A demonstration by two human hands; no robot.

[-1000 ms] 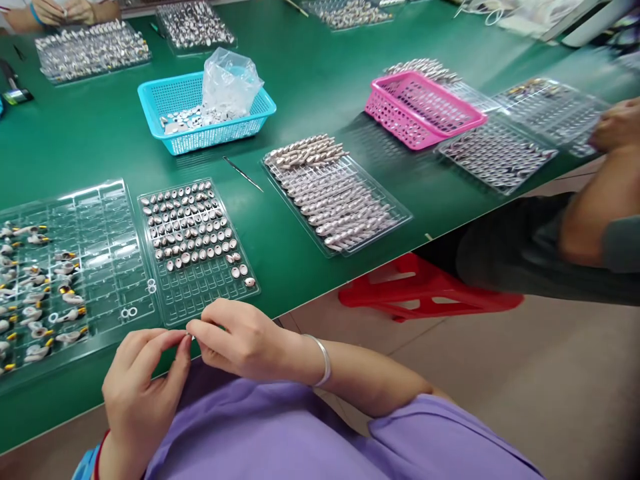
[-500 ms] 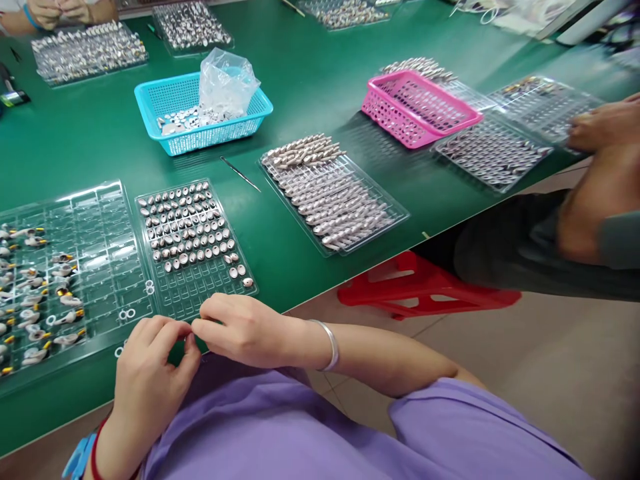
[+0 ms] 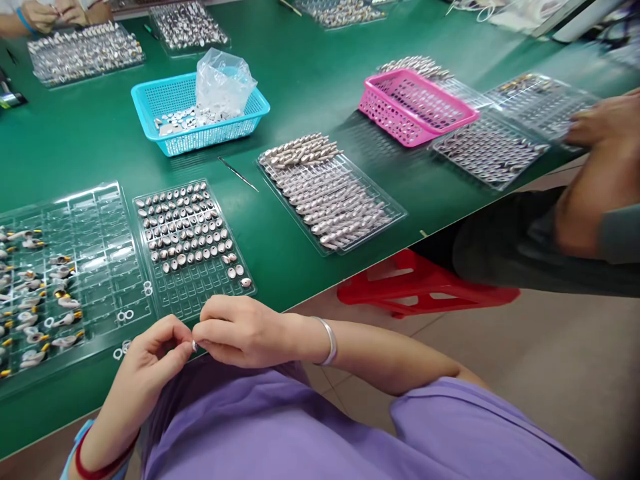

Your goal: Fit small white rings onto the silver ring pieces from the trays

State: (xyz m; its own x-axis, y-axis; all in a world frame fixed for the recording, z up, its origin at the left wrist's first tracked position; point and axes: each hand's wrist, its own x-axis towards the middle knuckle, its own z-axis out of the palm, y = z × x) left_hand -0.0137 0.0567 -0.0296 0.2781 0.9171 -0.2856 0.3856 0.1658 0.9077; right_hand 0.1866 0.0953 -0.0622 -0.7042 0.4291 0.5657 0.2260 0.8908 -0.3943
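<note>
My left hand [image 3: 159, 353] and my right hand [image 3: 239, 331] meet fingertip to fingertip at the table's front edge, both closed in a pinch. A small white piece [image 3: 195, 345] shows between them, mostly hidden by the fingers. Just beyond lies a clear tray [image 3: 193, 287] with rows of small oval whitish pieces [image 3: 185, 230]. To the left, a larger clear tray [image 3: 103, 233] carries grey-and-white pieces with yellow tips [image 3: 65, 319]. Several white rings [image 3: 125, 315] lie on and beside that tray, close to my left hand.
A thin metal tool [image 3: 237, 175] lies behind the trays. Beyond it stands a blue basket [image 3: 200, 143] with white pieces and a plastic bag [image 3: 225, 83]. A tray of slender whitish pieces [image 3: 330, 193], a pink basket [image 3: 417, 110], a red stool [image 3: 425, 287] and a co-worker's arm [image 3: 595, 180] are rightward.
My left hand has turned and its fingers have loosened a little, so the small white piece now shows at the fingertips. My right hand stays almost in place.
</note>
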